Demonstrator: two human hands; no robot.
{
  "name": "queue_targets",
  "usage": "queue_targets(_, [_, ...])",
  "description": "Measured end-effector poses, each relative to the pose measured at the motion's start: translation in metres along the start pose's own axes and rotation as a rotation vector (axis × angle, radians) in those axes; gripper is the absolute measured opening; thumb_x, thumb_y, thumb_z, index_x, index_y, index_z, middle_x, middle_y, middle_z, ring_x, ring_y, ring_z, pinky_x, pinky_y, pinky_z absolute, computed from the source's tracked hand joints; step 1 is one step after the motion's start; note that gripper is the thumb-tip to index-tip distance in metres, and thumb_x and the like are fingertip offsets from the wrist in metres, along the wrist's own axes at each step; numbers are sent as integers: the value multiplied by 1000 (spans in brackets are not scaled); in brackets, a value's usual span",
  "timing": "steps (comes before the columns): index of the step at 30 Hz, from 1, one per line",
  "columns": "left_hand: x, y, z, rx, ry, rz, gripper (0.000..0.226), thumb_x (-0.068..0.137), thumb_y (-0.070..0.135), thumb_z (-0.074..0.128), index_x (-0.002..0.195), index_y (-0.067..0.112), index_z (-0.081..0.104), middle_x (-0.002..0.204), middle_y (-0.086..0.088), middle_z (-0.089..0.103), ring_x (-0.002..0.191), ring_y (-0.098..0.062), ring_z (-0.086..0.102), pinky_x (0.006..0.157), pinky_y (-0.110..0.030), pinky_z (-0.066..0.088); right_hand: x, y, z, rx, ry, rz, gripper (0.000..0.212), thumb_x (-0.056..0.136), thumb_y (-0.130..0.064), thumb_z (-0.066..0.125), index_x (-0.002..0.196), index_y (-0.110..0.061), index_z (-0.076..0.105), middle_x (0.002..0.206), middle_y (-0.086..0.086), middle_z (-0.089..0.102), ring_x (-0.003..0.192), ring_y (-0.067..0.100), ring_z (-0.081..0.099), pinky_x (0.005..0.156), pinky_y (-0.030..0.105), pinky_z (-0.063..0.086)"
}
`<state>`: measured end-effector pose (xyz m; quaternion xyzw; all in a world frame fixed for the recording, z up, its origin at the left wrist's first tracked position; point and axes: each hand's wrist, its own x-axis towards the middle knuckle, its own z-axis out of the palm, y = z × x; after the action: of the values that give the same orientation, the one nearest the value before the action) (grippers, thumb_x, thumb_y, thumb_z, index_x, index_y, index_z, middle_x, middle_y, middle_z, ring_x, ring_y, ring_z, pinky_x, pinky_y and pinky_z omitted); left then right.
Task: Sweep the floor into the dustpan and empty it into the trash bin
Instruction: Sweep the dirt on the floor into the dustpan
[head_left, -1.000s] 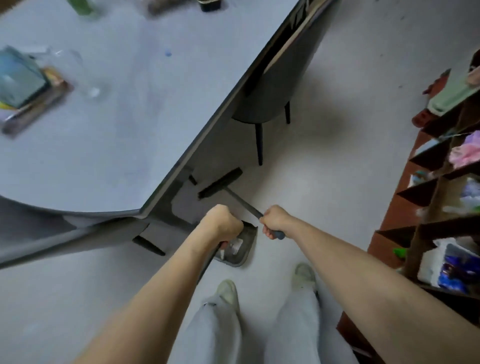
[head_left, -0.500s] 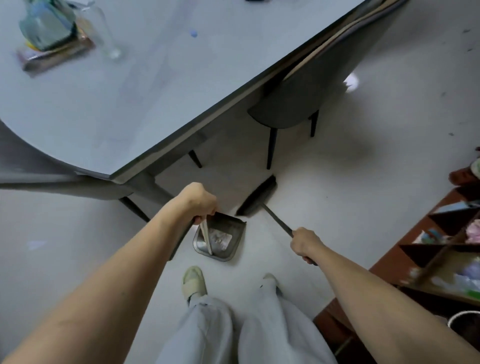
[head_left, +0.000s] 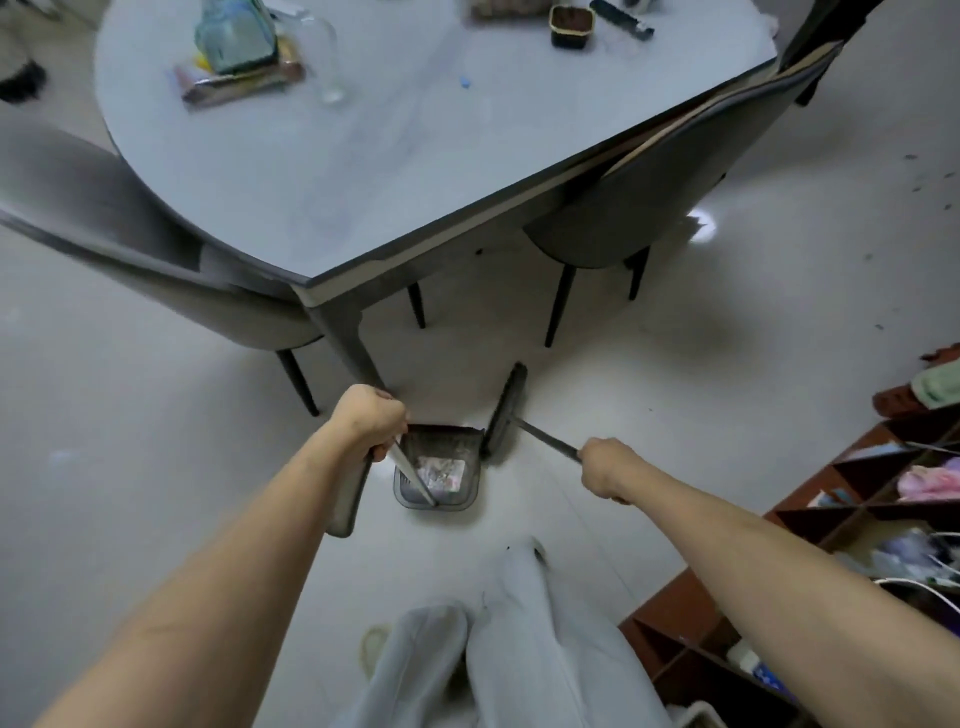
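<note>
A dark grey dustpan (head_left: 457, 441) stands on the pale floor just in front of my feet, with paper scraps (head_left: 440, 474) lying inside it. My left hand (head_left: 370, 420) grips the top of its long upright handle (head_left: 410, 470). A black broom head (head_left: 503, 410) rests on the floor at the pan's right front corner. Its thin dark handle (head_left: 548, 442) runs back to my right hand (head_left: 605, 466), which is curled round it. No trash bin is in view.
A grey table (head_left: 415, 171) with bottles and packets fills the upper part, its corner leg just beyond the pan. Grey chairs (head_left: 644, 208) stand at its sides. A brown shelf unit (head_left: 857, 519) full of items lines the right. Dark specks (head_left: 917, 179) lie on the floor far right.
The view has pulled back from the table. The broom head has swung round from under the table to the dustpan's right corner, and my right hand has moved rightward away from my left.
</note>
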<state>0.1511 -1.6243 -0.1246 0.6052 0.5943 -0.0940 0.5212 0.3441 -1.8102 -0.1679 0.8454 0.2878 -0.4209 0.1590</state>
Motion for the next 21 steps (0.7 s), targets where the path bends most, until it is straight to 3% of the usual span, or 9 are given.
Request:
queue_targets(4, [-35,-78,-57,-54,51,31,18,87,-5,47,77,2,61,64,-15,47,45,-19,33,38,-17,26,-35,-72,21,-185,-12,-98,38,93,-6,42,129,-8,53,94,9,47,74,25,51,57,29,43])
queue_targets(8, [-60,-143,-97,-65,151,21,19,83,-4,47,72,4,61,61,-15,50,45,-22,38,41,-20,31,-59,-128,49,-349,-34,-189,38,93,-7,39,128,-7,54,90,7,48,74,25,52,43,25,36])
queue_targets(12, [-72,-185,-123,-58,232,23,17,73,1,43,76,7,59,58,-15,46,42,-24,38,41,-19,32,-75,-177,79,-458,-42,-265,39,93,-6,37,128,-8,54,70,2,40,53,17,42,40,24,33])
queue_targets(17, [-80,-230,-152,-79,366,-16,19,78,-1,45,75,11,60,57,-13,44,46,-25,41,49,-25,37,-79,-235,122,-457,-44,-388,38,92,-5,38,124,-8,57,75,3,46,77,25,49,41,23,31])
queue_targets(21, [-79,-252,-162,-48,414,-49,17,78,0,45,72,12,55,62,-11,50,53,-26,45,51,-24,40,-71,-268,170,-480,-110,-383,38,90,-5,40,124,-10,56,82,5,49,70,25,51,44,26,34])
